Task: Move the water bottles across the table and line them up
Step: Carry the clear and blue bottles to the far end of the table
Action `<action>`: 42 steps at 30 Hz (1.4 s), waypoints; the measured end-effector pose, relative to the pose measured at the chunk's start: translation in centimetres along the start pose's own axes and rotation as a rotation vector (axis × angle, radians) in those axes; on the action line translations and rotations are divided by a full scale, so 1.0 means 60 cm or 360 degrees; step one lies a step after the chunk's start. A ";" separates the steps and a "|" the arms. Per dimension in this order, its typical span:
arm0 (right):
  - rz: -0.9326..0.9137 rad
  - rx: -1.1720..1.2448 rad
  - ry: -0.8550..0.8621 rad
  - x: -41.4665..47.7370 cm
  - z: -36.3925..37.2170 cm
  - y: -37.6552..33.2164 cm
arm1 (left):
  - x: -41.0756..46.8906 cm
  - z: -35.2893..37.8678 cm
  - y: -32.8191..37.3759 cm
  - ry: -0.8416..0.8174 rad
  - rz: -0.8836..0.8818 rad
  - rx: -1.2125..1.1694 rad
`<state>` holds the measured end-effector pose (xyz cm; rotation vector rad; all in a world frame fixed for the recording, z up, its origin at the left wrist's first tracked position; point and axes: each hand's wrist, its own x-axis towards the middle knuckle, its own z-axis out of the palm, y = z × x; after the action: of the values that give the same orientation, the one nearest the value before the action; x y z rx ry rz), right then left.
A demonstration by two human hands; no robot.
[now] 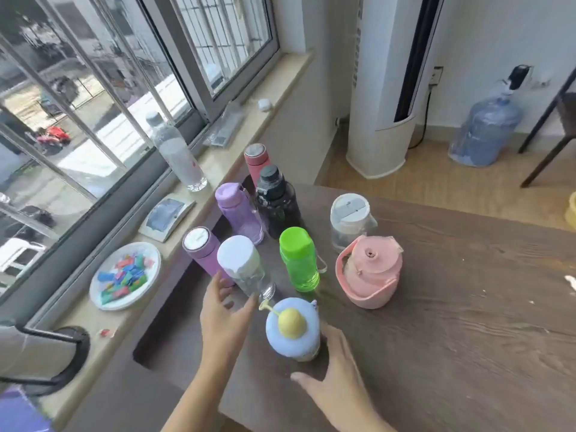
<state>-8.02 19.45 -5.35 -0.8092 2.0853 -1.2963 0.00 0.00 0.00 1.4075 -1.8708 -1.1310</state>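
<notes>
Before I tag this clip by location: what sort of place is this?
Probably an office or a lived-in room, not a lab. A wooden table stands by a barred window, a tall standing air conditioner fills the corner, and a large water-dispenser jug sits on the floor.

A: Location type?
B: Indoor room, home or small office. Indicators: wood-grain table [452, 307], barred window [103, 88] at left, floor-standing air conditioner [383, 88] and water-cooler jug [486, 132] far right.

Left hand [225, 310] and right hand [335, 374] open, fingers spread
</notes>
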 end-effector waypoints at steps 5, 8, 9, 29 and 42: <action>0.0042 0.0002 0.0008 0.026 0.005 -0.001 | 0.029 0.028 -0.012 0.0026 -0.0047 -0.0140; 0.0040 0.0022 -0.0018 0.040 -0.004 -0.027 | 0.035 0.036 -0.028 0.0038 -0.0042 -0.0095; 0.0023 0.0004 -0.0032 0.044 -0.005 -0.034 | 0.040 0.036 -0.034 0.0037 -0.0046 -0.0093; 0.0252 -0.0040 0.0511 -0.093 -0.194 0.026 | -0.137 0.078 0.000 -0.0581 0.0483 -0.0080; 0.0607 0.0039 0.1227 -0.111 -0.480 0.173 | -0.278 0.385 0.185 -0.1152 0.0714 -0.0167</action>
<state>-26.28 44.78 -2.85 0.1620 2.6072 -1.5479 -18.98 23.96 -1.01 0.4760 -2.3890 -1.5841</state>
